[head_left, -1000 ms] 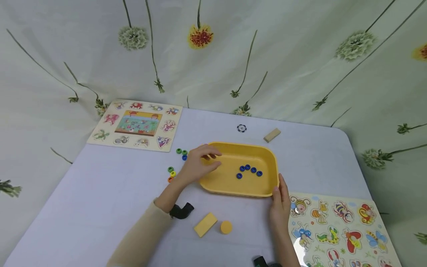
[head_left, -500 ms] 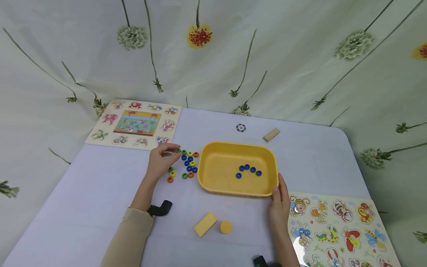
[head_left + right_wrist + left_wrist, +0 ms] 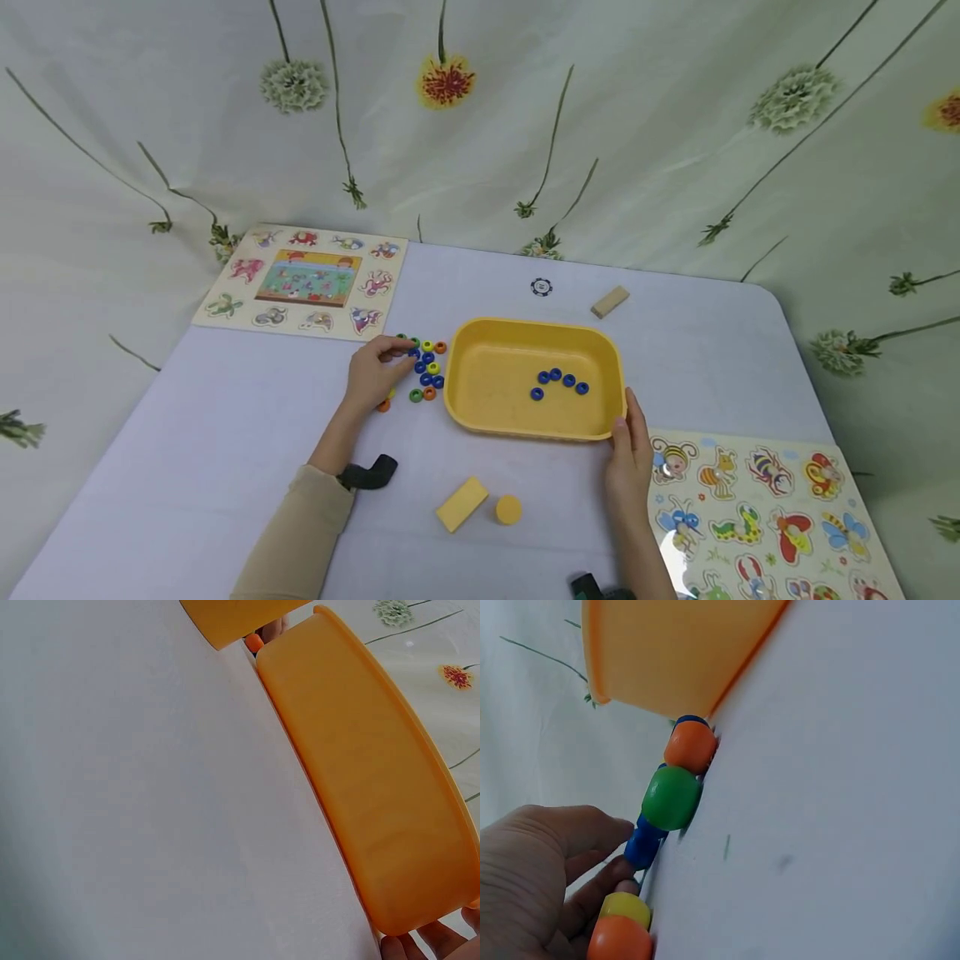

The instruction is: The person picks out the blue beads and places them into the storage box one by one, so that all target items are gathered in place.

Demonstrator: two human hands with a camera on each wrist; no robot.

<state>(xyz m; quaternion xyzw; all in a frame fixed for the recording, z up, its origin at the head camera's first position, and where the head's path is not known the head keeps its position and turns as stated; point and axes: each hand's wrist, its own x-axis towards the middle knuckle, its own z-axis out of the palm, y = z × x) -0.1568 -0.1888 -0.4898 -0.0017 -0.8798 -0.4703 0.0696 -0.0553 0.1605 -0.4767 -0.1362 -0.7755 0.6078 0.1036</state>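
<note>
My left hand (image 3: 369, 373) is at the loose beads left of the yellow tray. Its thumb and forefinger are around a blue bead (image 3: 643, 846), which looks pinched between their tips. Green, yellow, orange and blue beads lie around it, including a green bead (image 3: 672, 798) and an orange bead (image 3: 691, 747). The right hand (image 3: 628, 462) holds the yellow tray (image 3: 459, 375) by its right end, thumb at the rim and fingers along the outside. Several blue beads (image 3: 556, 374) lie inside the tray, towards its right half.
A yellow block (image 3: 462, 504) and a round yellow piece (image 3: 508, 509) lie in front of the tray. Behind it are a poker chip (image 3: 542, 287) and a wooden block (image 3: 610, 302). Picture puzzle boards lie at back left (image 3: 225, 287) and front right (image 3: 772, 517).
From over the tray's left end, my left hand has moved left to the loose beads, then slightly right and down onto a blue one. The right hand stays on the tray.
</note>
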